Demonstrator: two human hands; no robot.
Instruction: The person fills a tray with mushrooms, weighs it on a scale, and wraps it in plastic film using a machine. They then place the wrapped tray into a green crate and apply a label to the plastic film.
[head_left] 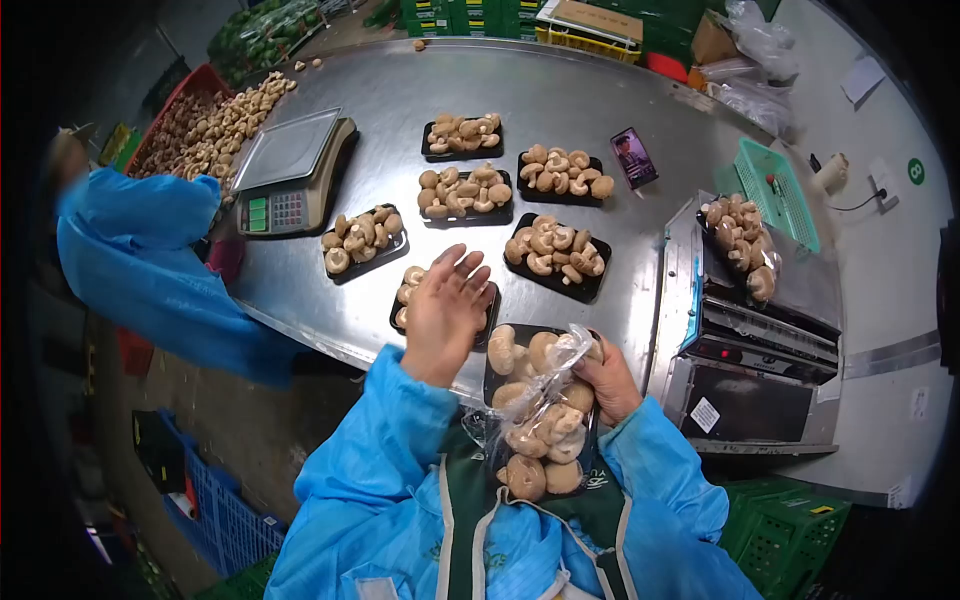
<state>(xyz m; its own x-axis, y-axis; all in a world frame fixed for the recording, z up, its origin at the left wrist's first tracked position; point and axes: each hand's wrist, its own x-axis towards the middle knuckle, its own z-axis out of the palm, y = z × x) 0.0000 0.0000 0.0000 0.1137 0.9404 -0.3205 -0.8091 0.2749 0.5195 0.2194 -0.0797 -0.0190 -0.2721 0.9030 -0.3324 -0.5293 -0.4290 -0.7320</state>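
Observation:
My right hand (612,381) grips the edge of a black tray of mushrooms (540,432) close to my apron. Clear plastic film (556,372) lies bunched across the top of these mushrooms. My left hand (446,318) is raised with its fingers stretched out and holds nothing. Behind it, partly hidden, sits another mushroom tray (406,296) on the metal table (380,85). Farther back stand several more black trays heaped with mushrooms, among them a nearby one (556,250) to the right.
A digital scale (290,185) stands at left, beside loose mushrooms (235,115). Another person's blue sleeve (150,235) reaches in there. At right, a wrapping machine (755,345) bears a mushroom pack (742,240), near a green basket (778,195). A phone (633,158) lies on the table.

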